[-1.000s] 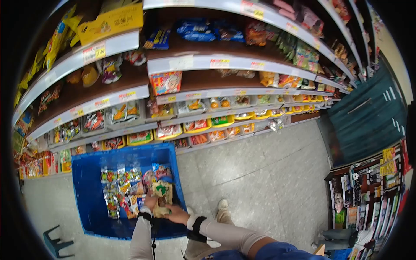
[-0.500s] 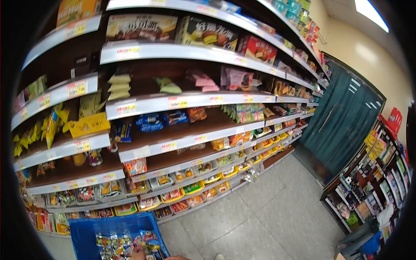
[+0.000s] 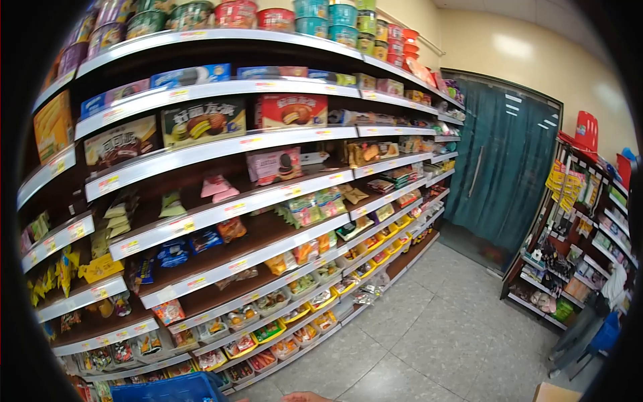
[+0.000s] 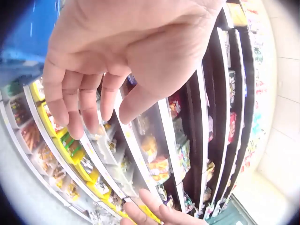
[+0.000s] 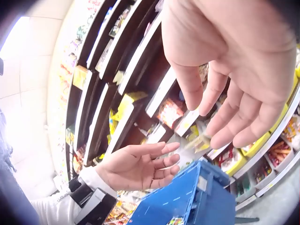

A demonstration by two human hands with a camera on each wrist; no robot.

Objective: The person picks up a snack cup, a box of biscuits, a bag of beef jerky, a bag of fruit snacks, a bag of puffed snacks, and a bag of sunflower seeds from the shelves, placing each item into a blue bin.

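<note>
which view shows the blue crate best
The right wrist view: the blue crate shows its rim, an outer side and packets inside. The head view catches only part, at its bottom edge; the left wrist view, just a blue piece, top left.

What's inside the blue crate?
In the right wrist view, a few colorful packets show inside the blue crate. Its walls and the picture's edge hide the rest.

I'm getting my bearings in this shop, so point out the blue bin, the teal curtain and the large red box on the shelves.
Blue bin [image 5: 215, 202], right wrist view, outer wall.
Teal curtain [image 3: 504, 167], head view, middle of its folds.
Large red box [image 3: 293, 111], head view, printed front.
</note>
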